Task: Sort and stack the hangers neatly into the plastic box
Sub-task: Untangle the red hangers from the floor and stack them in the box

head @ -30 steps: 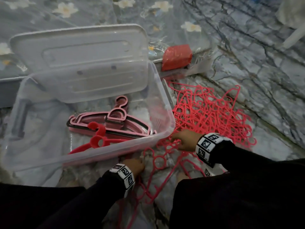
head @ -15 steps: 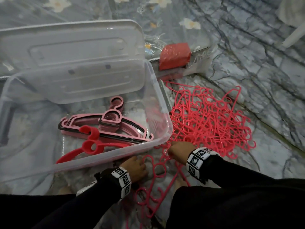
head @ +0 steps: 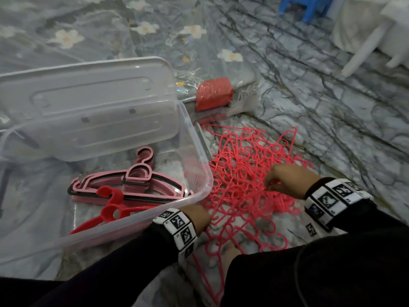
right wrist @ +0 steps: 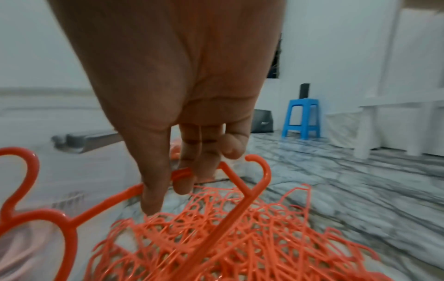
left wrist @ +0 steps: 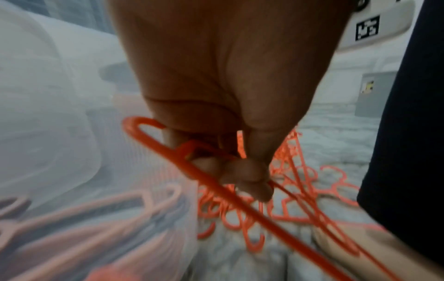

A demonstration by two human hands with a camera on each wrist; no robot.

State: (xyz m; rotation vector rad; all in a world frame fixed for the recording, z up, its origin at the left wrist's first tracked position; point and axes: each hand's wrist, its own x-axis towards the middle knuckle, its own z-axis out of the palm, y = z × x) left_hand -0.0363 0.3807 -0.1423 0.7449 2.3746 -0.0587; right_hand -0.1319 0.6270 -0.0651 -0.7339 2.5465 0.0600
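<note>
Two hands down in the loose hangers point(head: 247, 173), which lie tangled on the marble floor point(head: 332, 120) at 3 o'clock of the plastic box point(head: 199, 196). My left hand point(head: 197, 218) sits just beside the box's near corner, grip narrow, fingers point(left wrist: 245, 178) curled round one thin hanger bar; I judge it is there to anchor the tangle while the other hand works. My right hand point(head: 287, 180) is over the heap at 3 o'clock of the left, thumb and fingers point(right wrist: 187, 171) pinched on a single hanger near its hook, likely to tease it free.

Inside the box, pink hangers point(head: 132, 185) lie nested flat, hooks toward 12 o'clock; two red hangers point(head: 110, 209) lie in front at 6 o'clock. Sorting by kind, I reckon, so the thin ones need their own stack.

Edges: box rim stands between heap and stack, so any hanger must lift over it. Lid point(head: 88, 103) leans at 12 o'clock, overhanging the back. Open room in the box at 9 o'clock; bare floor beyond the heap at 3. Red packet point(head: 213, 94) sits at 12 o'clock of the heap, apart.
</note>
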